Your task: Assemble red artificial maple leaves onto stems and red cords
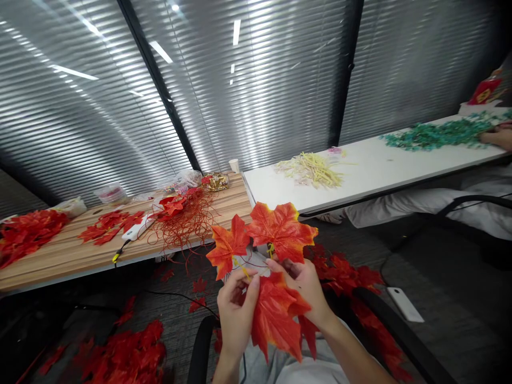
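Note:
Above my lap, I have a cluster of artificial maple leaves in both hands. My left hand point(236, 312) is closed, thumb against fingers, on a leaf's yellow stem end point(245, 271). My right hand point(310, 290) is closed too, fingertips pinching the stem below the upper right maple leaf point(282, 232). Another orange-red leaf point(229, 246) stands out to the upper left. A large red leaf point(276, 317) hangs between my hands and hides part of the right palm. A thin dark stem runs between the fingertips; its exact joins are too small to tell.
The wooden table point(60, 266) bears piled red leaves point(32, 232), tangled red stems point(184, 218) and a white power strip point(138, 226). Yellow strips point(314, 169) lie on the white table point(372, 178). At right, another person's hand point(500, 136) touches green foliage point(440, 133). Fallen leaves point(124, 352) cover some floor.

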`<state>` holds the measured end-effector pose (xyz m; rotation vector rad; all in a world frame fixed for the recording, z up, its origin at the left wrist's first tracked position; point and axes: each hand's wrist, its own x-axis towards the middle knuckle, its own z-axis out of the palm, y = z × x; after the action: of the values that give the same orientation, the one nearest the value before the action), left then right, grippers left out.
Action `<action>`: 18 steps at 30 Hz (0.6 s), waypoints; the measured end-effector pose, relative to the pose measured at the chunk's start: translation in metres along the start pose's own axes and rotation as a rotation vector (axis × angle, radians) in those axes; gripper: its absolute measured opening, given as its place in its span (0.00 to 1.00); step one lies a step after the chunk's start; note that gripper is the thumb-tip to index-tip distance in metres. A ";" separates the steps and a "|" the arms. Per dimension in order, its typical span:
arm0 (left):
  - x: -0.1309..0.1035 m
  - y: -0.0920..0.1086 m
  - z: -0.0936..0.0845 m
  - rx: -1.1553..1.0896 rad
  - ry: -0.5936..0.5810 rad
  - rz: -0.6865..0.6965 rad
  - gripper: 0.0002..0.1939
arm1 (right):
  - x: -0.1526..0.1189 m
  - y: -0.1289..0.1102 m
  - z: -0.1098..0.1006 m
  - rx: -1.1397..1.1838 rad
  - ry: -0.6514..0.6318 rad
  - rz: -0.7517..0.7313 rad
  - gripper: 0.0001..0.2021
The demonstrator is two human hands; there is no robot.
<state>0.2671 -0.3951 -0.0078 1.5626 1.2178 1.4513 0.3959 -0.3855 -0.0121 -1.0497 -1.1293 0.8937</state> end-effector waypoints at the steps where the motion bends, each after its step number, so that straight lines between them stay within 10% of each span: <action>1: -0.001 0.000 0.000 -0.003 -0.003 0.012 0.09 | 0.000 0.000 0.000 -0.006 0.005 -0.001 0.16; 18: -0.004 0.001 -0.006 -0.029 -0.242 0.046 0.06 | 0.000 -0.005 -0.004 -0.014 -0.001 -0.017 0.16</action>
<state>0.2621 -0.3997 -0.0070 1.7008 1.0210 1.2590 0.3999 -0.3877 -0.0080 -1.0492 -1.1453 0.8742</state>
